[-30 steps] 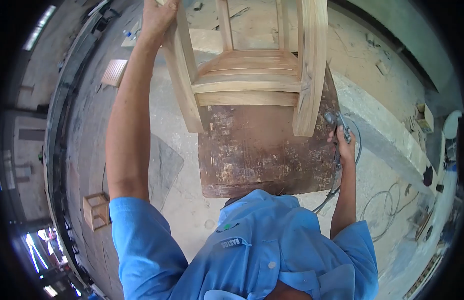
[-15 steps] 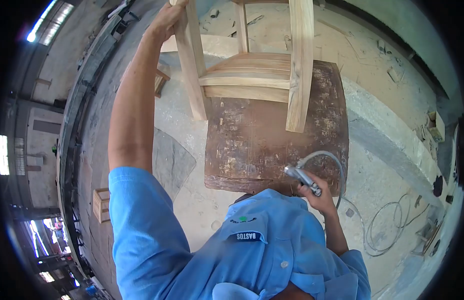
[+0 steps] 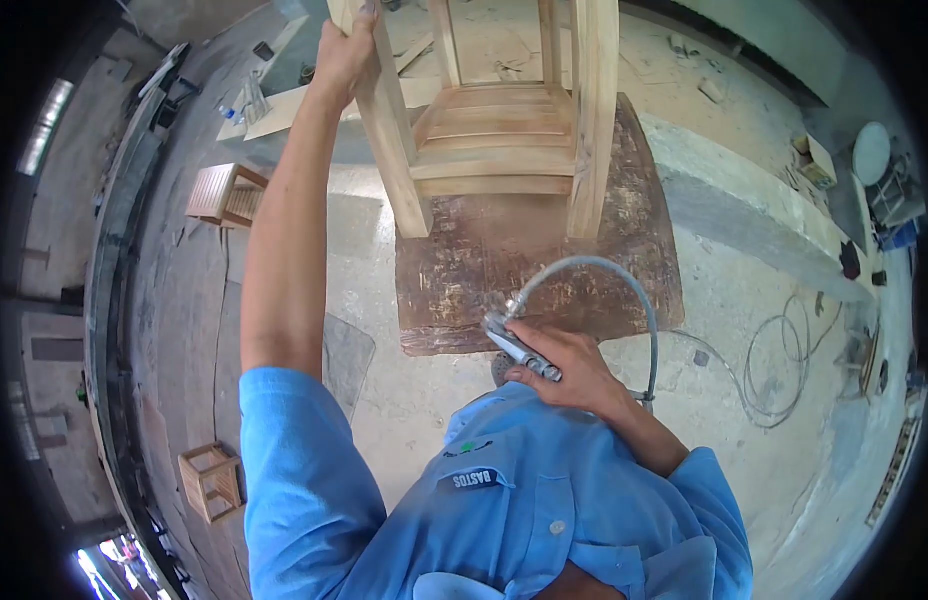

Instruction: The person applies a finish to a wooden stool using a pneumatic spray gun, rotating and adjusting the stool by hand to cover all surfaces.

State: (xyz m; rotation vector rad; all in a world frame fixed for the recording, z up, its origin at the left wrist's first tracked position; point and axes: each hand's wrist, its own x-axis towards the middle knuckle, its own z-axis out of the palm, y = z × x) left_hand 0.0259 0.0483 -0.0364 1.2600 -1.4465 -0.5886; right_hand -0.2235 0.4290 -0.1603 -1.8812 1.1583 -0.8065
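Frame [image 3: 494, 162]: pale, grained, squared wood with a slatted panel, positioned over a scuffed brown board [image 3: 504, 275]. Gun [image 3: 524, 353]: silvery metal, slim-handled, joined to a smooth grey hose [image 3: 584, 261] curving in an arc. Left hand [image 3: 346, 58] clasps one upright of the frame; right hand [image 3: 569, 362] is wrapped around the gun.

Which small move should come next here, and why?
Probably ease the right grip and its metal tool forward, toward the wooden frame: the left grip holds an upright of it, while the tool sits apart from the frame, close to the blue shirt.
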